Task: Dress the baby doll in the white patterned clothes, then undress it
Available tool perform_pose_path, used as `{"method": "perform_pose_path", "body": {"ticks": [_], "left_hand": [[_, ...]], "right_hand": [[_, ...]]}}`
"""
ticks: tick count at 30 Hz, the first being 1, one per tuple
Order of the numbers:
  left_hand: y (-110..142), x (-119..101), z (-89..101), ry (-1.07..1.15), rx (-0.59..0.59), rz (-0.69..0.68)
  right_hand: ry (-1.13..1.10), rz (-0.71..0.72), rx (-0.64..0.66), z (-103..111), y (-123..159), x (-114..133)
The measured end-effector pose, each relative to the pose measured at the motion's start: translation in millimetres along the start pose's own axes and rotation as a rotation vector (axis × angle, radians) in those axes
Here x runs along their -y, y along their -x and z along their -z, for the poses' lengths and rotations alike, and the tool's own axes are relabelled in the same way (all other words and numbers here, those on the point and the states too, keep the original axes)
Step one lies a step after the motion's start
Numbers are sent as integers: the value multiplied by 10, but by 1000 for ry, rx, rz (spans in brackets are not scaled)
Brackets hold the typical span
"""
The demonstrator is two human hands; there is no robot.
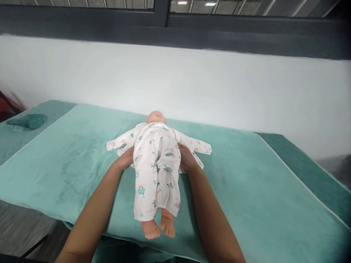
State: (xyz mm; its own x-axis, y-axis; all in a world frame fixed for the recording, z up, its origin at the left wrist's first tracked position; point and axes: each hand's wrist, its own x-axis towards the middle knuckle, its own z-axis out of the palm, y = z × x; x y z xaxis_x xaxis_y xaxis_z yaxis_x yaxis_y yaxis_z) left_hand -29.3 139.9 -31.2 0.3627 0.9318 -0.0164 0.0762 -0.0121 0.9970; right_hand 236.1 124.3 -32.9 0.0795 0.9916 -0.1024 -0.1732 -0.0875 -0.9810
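A baby doll (155,116) lies on its back with its head towards the wall. It wears a white long-sleeved baby shirt (122,140) with its sleeves spread out, and white printed baby trousers (145,175) over its belly and legs. Its bare feet (150,229) stick out of the trouser legs. My left hand (126,158) is closed at the left side of the trousers, its fingertips hidden behind the cloth. At the opposite side, my right hand (187,158) grips the trousers, its fingertips also tucked out of sight. Loose shirt flaps lie beside both hands.
The doll rests on a padded table with a green cover (236,204). A face hole (27,121) opens at the table's left end. Behind stands a white wall (175,80) below a dark window frame (175,34). Grey floor (22,230) shows at lower left.
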Motion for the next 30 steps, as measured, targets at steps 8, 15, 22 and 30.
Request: {"method": "perform_pose_path", "body": {"ticks": [8,15,22,30], "left_hand": [[-41,86,-86,252,-19,107],[-47,145,-74,255,-63,38],[-72,87,-178,145,-128,-74],[-107,115,-265,-5,-266,-183]], "right_hand": [[-79,-71,174,9,-9,-20],[32,-7,172,-28,57,59],[7,13,171,-64,61,50],[-60,21,211,-68,38,-36]]}}
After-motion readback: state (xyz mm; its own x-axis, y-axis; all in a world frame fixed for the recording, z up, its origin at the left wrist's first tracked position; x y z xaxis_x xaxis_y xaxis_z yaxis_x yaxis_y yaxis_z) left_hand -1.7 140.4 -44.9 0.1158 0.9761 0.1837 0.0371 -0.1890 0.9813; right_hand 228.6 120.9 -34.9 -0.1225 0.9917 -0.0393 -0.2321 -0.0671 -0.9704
